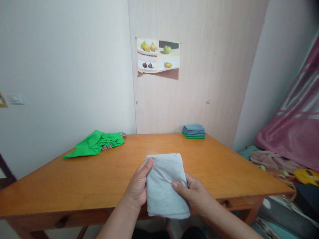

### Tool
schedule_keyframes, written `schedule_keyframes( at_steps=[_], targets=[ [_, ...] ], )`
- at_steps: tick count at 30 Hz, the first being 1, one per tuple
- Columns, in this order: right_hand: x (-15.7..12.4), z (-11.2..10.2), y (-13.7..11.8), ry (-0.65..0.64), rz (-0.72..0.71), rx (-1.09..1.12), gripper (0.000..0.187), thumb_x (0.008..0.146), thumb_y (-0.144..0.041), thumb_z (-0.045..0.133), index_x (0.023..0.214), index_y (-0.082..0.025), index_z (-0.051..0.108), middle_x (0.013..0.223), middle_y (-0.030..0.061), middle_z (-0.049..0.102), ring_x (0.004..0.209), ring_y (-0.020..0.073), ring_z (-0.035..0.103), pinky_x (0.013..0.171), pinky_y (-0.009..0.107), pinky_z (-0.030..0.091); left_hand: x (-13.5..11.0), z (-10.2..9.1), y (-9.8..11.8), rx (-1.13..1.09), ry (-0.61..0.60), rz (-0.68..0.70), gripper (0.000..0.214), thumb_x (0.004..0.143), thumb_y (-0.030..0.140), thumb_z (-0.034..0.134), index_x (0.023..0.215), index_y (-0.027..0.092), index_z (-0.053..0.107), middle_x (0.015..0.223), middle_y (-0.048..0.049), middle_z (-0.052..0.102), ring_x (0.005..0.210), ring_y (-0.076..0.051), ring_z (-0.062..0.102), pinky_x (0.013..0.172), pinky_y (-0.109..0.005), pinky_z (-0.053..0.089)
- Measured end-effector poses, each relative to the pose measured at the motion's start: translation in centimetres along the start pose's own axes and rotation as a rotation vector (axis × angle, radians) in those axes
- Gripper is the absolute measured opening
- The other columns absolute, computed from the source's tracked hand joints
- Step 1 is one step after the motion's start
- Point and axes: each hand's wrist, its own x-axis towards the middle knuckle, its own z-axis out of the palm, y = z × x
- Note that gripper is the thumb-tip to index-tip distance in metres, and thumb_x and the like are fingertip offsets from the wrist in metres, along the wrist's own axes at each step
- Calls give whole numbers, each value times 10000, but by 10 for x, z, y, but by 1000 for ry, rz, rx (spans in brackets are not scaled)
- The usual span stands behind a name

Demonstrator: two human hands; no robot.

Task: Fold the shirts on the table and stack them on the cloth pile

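A light grey piece of cloth [164,192], folded into a neat rectangle, is held up in front of me at the table's near edge. My left hand [140,182] grips its left side, thumb on the upper left corner and the fingers hidden behind. On the right side my right hand [193,191] is closed on it too, with the thumb pressed on the front face. Far back on the table stands a stack of folded blue and green cloths [193,131]. A crumpled bright green cloth [96,143] with a patterned grey part lies at the back left.
The wooden table [99,186] has drawer fronts along its near edge. Beyond it, a sheet of fruit pictures [158,54] hangs on the wall. To the right are a pink curtain [294,122] and a heap of fabrics [275,159] beside the table.
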Motion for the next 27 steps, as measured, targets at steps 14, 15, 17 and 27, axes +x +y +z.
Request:
schedule_keyframes(
  at_steps=[14,15,17,27],
  targets=[
    [8,-32,21,297,29,-114,502,736,-602,752,1006,-190,655,928,52,659,874,210,635,818,365,522,37,17,26,1902,98,876,297,833,235,692,1113,204,600,1156,-95,644,1067,-285,574,910,-428,451],
    [8,-35,24,308,20,-132,498,730,-603,753,997,-192,660,929,51,660,885,213,631,830,367,523,37,13,14,2028,50,834,309,826,215,693,1117,199,592,1173,-101,636,1058,-288,569,891,-426,452],
    [8,-40,27,323,14,-176,489,723,-603,753,975,-193,669,928,51,665,886,216,627,836,370,524,33,6,-9,2158,-37,731,266,844,234,689,1087,197,589,1142,-91,641,1018,-277,574,856,-414,455],
    [7,-55,24,312,32,-196,416,785,-584,703,932,-197,661,860,37,656,781,191,596,740,337,489,2,5,-22,1898,-138,627,461,852,533,665,1177,215,588,1220,-111,630,1109,-316,546,934,-446,422]
  ],
)
